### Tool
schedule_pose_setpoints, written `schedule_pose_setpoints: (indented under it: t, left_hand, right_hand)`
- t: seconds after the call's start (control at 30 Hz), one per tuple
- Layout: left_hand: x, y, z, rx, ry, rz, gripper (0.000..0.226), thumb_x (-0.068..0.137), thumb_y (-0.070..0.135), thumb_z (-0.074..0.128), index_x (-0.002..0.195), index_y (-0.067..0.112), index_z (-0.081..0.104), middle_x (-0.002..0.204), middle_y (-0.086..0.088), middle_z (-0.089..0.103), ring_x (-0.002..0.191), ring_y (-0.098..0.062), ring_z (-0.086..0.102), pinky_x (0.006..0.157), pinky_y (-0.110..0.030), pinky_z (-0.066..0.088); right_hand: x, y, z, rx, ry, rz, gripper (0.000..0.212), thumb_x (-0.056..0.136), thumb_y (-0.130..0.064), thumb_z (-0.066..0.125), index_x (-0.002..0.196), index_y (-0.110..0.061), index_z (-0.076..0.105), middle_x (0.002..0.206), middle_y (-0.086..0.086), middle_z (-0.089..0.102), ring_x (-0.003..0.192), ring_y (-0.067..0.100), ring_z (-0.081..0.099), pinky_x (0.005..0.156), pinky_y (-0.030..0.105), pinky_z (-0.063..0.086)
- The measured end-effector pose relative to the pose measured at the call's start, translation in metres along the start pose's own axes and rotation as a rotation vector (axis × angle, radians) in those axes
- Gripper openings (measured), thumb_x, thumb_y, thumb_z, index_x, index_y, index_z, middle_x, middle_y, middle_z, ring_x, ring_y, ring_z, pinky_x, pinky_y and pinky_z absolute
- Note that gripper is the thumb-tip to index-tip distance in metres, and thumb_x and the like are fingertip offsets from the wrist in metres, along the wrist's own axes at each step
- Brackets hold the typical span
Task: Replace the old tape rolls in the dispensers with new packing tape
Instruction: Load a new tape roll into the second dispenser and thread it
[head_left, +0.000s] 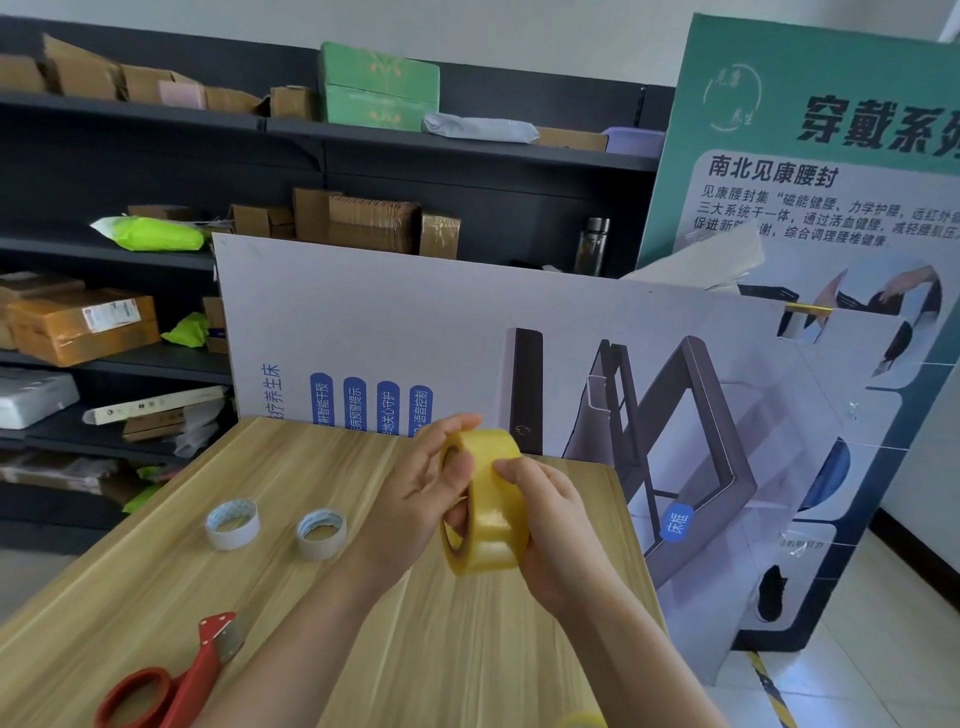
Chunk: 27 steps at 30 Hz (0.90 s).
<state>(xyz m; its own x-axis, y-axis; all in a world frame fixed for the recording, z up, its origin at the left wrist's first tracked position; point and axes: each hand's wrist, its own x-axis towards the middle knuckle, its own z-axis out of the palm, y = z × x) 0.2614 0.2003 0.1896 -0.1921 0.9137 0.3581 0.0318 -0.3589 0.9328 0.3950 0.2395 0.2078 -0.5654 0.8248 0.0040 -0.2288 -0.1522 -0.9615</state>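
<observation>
Both hands held a yellow tape roll (485, 501) above the wooden tabletop (291, 597). The left hand (415, 499) gripped its near side with the fingers at the core, and the right hand (553, 525) clasped its outer face. Two nearly empty white rolls (232, 524) (321, 533) lay side by side on the tabletop. A red tape dispenser (171, 680) lay nearer the front edge.

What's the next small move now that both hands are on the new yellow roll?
Probably find and lift the free end of the yellow tape roll. The left hand and right hand hold it above the wooden table, and no loose tail shows. The red dispenser lies empty at the near left, with two spent cores set aside.
</observation>
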Motion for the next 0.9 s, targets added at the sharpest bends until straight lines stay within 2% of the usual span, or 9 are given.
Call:
schedule_pose_setpoints:
  t: [0.07, 0.2, 0.3, 0.4, 0.5, 0.6, 0.7, 0.8, 0.9]
  left_hand:
    - [-0.002, -0.003, -0.007, 0.111, -0.073, 0.100, 0.050, 0.072, 0.053, 0.070, 0.118, 0.037, 0.058, 0.121, 0.001, 0.054, 0.103, -0.020, 0.059, 0.086, -0.036, 0.052]
    - [0.000, -0.002, -0.015, 0.328, -0.051, 0.203, 0.046, 0.069, 0.043, 0.074, 0.113, 0.034, 0.064, 0.127, 0.011, 0.057, 0.122, -0.017, 0.053, 0.100, -0.036, 0.044]
    - [0.001, 0.002, -0.020, 0.326, 0.002, 0.263, 0.032, 0.073, 0.039, 0.071, 0.104, 0.031, 0.072, 0.116, 0.008, 0.067, 0.116, -0.014, 0.059, 0.098, -0.030, 0.047]
    - [0.003, 0.007, -0.026, 0.429, 0.029, 0.324, 0.022, 0.076, 0.037, 0.068, 0.094, 0.029, 0.077, 0.103, 0.011, 0.072, 0.103, -0.010, 0.066, 0.089, -0.023, 0.052]
    - [0.003, 0.010, -0.024, 0.619, 0.082, 0.502, 0.018, 0.082, 0.031, 0.066, 0.083, 0.016, 0.076, 0.091, 0.007, 0.073, 0.090, -0.010, 0.068, 0.080, -0.032, 0.055]
    - [0.003, 0.010, -0.022, 0.788, 0.100, 0.591, 0.019, 0.089, 0.030, 0.058, 0.078, 0.016, 0.066, 0.087, 0.006, 0.069, 0.085, -0.010, 0.064, 0.074, -0.035, 0.052]
    - [0.001, 0.007, -0.020, 0.815, 0.103, 0.535, 0.027, 0.093, 0.036, 0.047, 0.079, 0.015, 0.058, 0.085, 0.005, 0.063, 0.082, -0.011, 0.061, 0.071, -0.033, 0.049]
    - [0.001, 0.014, -0.014, 0.678, 0.210, 0.357, 0.030, 0.092, 0.044, 0.044, 0.078, 0.020, 0.056, 0.074, 0.006, 0.062, 0.072, -0.014, 0.059, 0.064, -0.027, 0.048]
    - [0.000, 0.021, -0.021, 0.474, 0.076, 0.262, 0.033, 0.086, 0.053, 0.055, 0.075, 0.023, 0.063, 0.077, 0.000, 0.067, 0.075, -0.016, 0.063, 0.070, -0.033, 0.051]
  right_hand:
    - [0.001, 0.000, -0.002, 0.014, 0.005, 0.025, 0.041, 0.094, -0.010, 0.047, 0.064, -0.015, 0.074, 0.071, 0.009, 0.071, 0.068, 0.024, 0.064, 0.072, 0.044, 0.052]
    - [0.004, 0.001, 0.000, 0.016, 0.017, 0.058, 0.026, 0.091, -0.017, 0.050, 0.096, -0.002, 0.071, 0.094, 0.020, 0.073, 0.082, 0.030, 0.066, 0.080, 0.051, 0.052]
    - [0.003, 0.002, 0.003, 0.027, 0.055, 0.103, 0.045, 0.077, -0.028, 0.063, 0.109, 0.003, 0.063, 0.097, 0.029, 0.068, 0.084, 0.036, 0.065, 0.078, 0.052, 0.054]
    - [0.003, 0.002, 0.000, 0.062, -0.026, 0.104, 0.027, 0.091, -0.017, 0.052, 0.102, 0.005, 0.063, 0.076, 0.025, 0.068, 0.066, 0.033, 0.065, 0.068, 0.040, 0.055]
    - [0.003, 0.000, 0.001, 0.059, -0.056, 0.109, 0.025, 0.093, -0.015, 0.049, 0.101, 0.005, 0.063, 0.077, 0.024, 0.069, 0.063, 0.032, 0.065, 0.066, 0.039, 0.056]
    - [0.003, -0.003, 0.003, 0.049, -0.073, 0.139, 0.029, 0.092, -0.015, 0.049, 0.104, 0.008, 0.062, 0.077, 0.024, 0.069, 0.063, 0.031, 0.065, 0.065, 0.038, 0.056]
    - [-0.001, -0.005, 0.004, 0.044, -0.103, 0.162, 0.028, 0.092, -0.015, 0.048, 0.100, 0.006, 0.064, 0.080, 0.024, 0.070, 0.064, 0.031, 0.065, 0.066, 0.038, 0.056]
    - [-0.002, -0.003, 0.004, 0.017, -0.119, 0.193, 0.033, 0.092, -0.015, 0.046, 0.110, 0.009, 0.060, 0.085, 0.024, 0.072, 0.064, 0.031, 0.066, 0.067, 0.038, 0.056]
    - [-0.003, -0.001, 0.003, 0.046, -0.126, 0.233, 0.038, 0.092, -0.015, 0.045, 0.117, 0.012, 0.056, 0.086, 0.024, 0.071, 0.064, 0.030, 0.067, 0.069, 0.039, 0.055]
